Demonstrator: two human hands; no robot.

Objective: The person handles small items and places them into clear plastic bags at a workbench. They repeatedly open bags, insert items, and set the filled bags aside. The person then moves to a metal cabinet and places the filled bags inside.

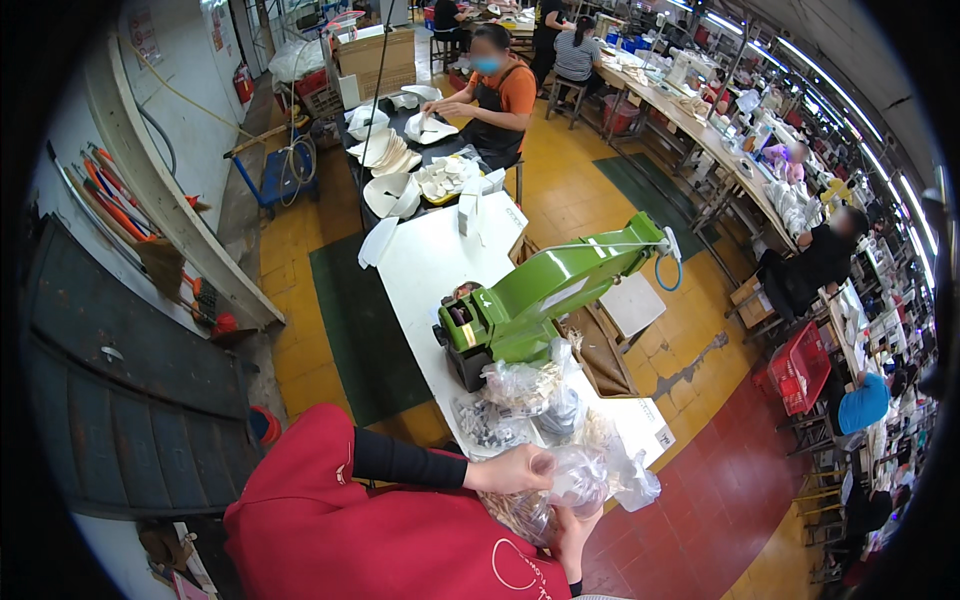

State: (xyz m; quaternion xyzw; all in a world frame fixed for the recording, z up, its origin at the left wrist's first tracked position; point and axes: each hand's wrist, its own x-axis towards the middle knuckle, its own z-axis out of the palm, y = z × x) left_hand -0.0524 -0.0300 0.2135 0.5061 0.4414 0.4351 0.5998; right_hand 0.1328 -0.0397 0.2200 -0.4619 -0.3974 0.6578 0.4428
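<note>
Close to my body, both hands are on a clear plastic bag (580, 475). My left hand (510, 468) comes in from the left with its fingers closed on the side of the bag. Below it, my right hand (573, 530) grips the same bag from underneath. What the bag contains is too small to make out. More clear bags with pale pieces (522, 388) are heaped just beyond my hands, and one bag of dark and white bits (490, 425) lies beside them.
A green machine (550, 290) stands on the white table (440, 270) past the bags. Farther off, a person in orange (505, 105) handles white pieces at a dark table. A dark metal cabinet (130, 380) is at left; a red crate (800, 370) at right.
</note>
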